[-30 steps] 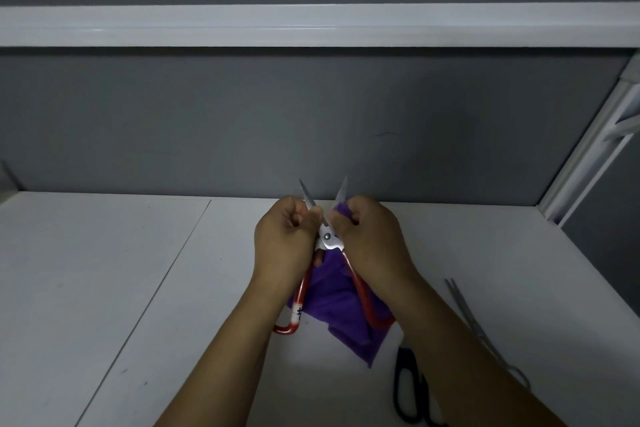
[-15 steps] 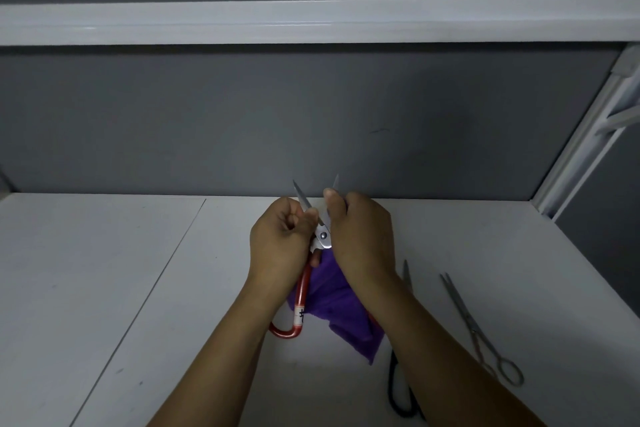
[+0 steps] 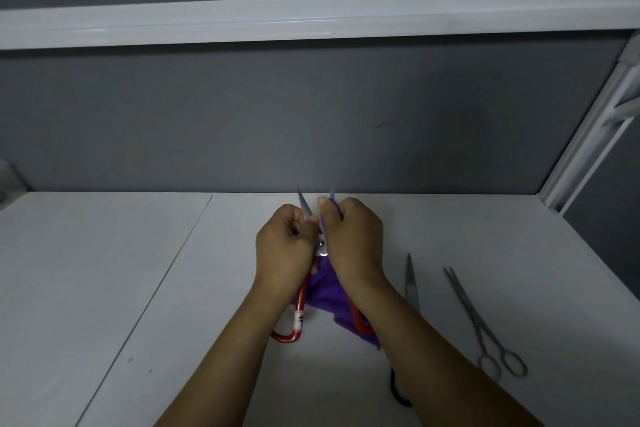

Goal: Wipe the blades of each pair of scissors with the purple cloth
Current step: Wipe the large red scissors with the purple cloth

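The left hand is curled tight around the left blade of the red-handled scissors, whose tip pokes out above the knuckles. The right hand pinches the purple cloth around the right blade, so only the very tip of it shows. The scissors are held open above the surface, blades pointing far. The cloth hangs down between the red handles.

On the white surface, right of the forearms, lie the black-handled scissors, partly hidden by the right arm, and further right the all-metal scissors. Behind stands a grey wall with a white ledge across it.

Compared with a second ago, the right hand and cloth sit higher on the blade, covering more of it, and the blade of the black-handled pair has come into view.
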